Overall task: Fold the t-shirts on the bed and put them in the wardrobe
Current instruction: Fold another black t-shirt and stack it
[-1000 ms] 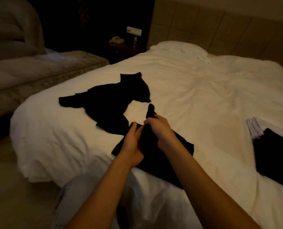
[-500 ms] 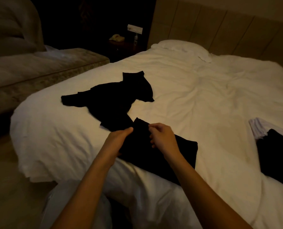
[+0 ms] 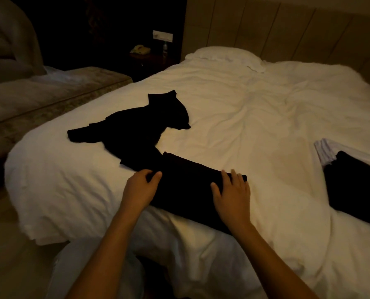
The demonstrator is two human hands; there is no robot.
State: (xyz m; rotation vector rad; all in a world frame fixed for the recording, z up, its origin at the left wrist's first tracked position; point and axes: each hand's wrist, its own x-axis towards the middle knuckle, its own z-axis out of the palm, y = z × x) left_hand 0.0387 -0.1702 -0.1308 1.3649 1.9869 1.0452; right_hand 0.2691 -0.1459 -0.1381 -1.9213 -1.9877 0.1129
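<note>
one black shirt [image 3: 192, 186] lies half folded under the flat right hand [image 3: 232, 190] and pinching left hand [image 3: 141, 187], another shirt [image 3: 134, 130] unfolded, wardrobe step undone.

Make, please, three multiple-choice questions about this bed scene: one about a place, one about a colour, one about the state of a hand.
1. Where does the unfolded black t-shirt lie?
A. on the pillow
B. on the bed, beyond the left hand
C. on the floor

2. What colour is the folded t-shirt under the hands?
A. white
B. red
C. black

3. How is the right hand?
A. flat with straight fingers on the folded shirt
B. raised in the air
C. in a fist

Key: 1 B, it spreads on the white bed past the left hand. 2 C, it looks black against the sheet. 3 A, the fingers lie spread on the cloth.
</note>
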